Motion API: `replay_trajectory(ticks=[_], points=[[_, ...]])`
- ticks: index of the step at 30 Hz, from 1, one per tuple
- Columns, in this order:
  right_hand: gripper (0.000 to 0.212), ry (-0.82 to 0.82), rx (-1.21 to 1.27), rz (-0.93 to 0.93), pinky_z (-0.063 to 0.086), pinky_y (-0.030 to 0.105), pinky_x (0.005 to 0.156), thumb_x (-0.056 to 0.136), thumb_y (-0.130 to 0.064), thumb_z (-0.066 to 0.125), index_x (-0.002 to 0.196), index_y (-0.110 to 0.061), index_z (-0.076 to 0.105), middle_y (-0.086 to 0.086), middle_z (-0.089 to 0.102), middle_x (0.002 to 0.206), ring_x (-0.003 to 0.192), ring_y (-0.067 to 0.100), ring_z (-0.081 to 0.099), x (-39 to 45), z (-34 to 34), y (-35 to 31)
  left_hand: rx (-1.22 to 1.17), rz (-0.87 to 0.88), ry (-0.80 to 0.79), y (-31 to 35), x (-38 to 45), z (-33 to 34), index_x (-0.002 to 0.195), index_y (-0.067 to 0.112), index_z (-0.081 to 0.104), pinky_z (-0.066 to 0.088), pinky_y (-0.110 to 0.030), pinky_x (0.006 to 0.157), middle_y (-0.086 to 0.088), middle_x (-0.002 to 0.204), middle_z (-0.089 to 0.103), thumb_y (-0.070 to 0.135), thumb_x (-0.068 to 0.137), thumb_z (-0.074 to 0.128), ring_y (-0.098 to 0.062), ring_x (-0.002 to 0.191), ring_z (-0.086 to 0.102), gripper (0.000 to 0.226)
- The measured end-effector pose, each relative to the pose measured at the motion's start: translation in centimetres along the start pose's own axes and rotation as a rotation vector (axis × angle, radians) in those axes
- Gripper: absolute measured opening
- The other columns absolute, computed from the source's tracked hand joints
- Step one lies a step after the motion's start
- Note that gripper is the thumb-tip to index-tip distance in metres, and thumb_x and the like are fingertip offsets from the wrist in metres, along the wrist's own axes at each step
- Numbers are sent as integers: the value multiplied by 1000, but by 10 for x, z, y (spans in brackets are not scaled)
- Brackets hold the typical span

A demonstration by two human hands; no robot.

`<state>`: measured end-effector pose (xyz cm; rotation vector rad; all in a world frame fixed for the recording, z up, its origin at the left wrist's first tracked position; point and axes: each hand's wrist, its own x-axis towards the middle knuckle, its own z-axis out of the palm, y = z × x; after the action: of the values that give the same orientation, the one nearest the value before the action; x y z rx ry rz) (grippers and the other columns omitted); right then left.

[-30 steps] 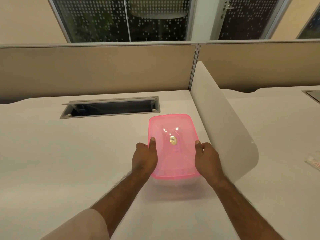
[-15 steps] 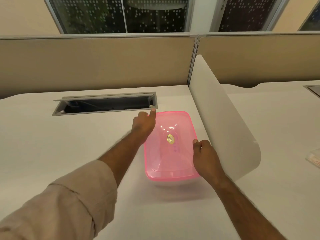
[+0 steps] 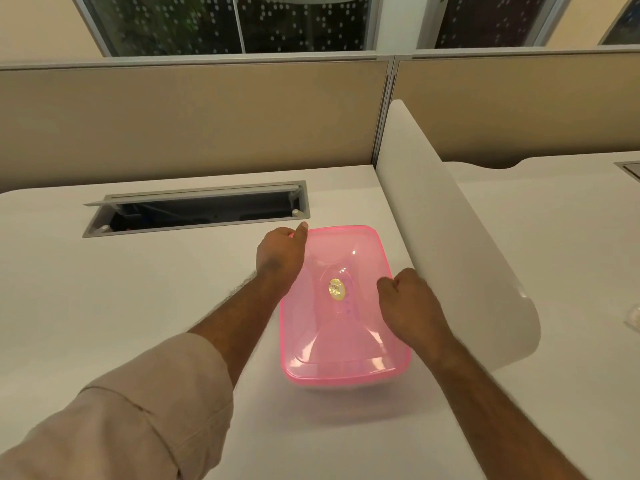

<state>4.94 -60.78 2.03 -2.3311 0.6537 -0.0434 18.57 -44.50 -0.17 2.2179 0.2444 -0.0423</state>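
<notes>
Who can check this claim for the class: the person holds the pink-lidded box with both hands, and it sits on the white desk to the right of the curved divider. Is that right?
Not quite. The head view shows the pink-lidded box on the white desk to the left of the curved divider, not to its right. The left hand and right hand do hold it.

Office desk fittings: a white desk [image 3: 104, 306], a cable hatch [image 3: 195, 209], and screens.
The grey-framed cable hatch is set into the desk just beyond and left of the left hand [image 3: 282, 252], with its flap raised. A white curved divider [image 3: 450, 254] is stood just right of the right hand [image 3: 408, 303]. Beige partition panels [image 3: 190, 116] are placed well beyond both hands, with dotted windows [image 3: 294, 22] above them.
</notes>
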Motion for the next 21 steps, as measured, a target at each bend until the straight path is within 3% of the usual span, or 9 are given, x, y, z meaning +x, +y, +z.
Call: replay_trajectory(ticks=[5,11,17,21], points=[[61,-7,-40,37,43,33,75,92,-55,42,117,0,53,16,63,118,104,34,61,56,7,-33,49,45,5,0,0,-2,115,10,69,49,-36,85,-8,116,71,54,97,41,-26,96,63,55],[74,11,-82,49,42,29,69,89,-69,34,102,-2,64,14,69,106,96,32,64,96,19,-50,63,65,3,1,-1,-3,114,10,69,49,-37,88,-9,115,72,53,98,39,-27,99,63,54],[72,45,-166,-4,46,36,87,96,-59,24,112,1,61,18,65,119,109,35,60,105,19,-47,15,7,-41,2,1,-1,121,11,64,48,-35,84,-9,122,68,54,98,39,-20,92,55,55],[67,63,-173,-15,46,36,89,99,-51,23,111,2,62,19,64,119,110,35,59,107,18,-48,99,-85,-132,8,1,2,135,12,49,49,-41,92,-12,138,55,56,98,34,-30,114,57,59]])
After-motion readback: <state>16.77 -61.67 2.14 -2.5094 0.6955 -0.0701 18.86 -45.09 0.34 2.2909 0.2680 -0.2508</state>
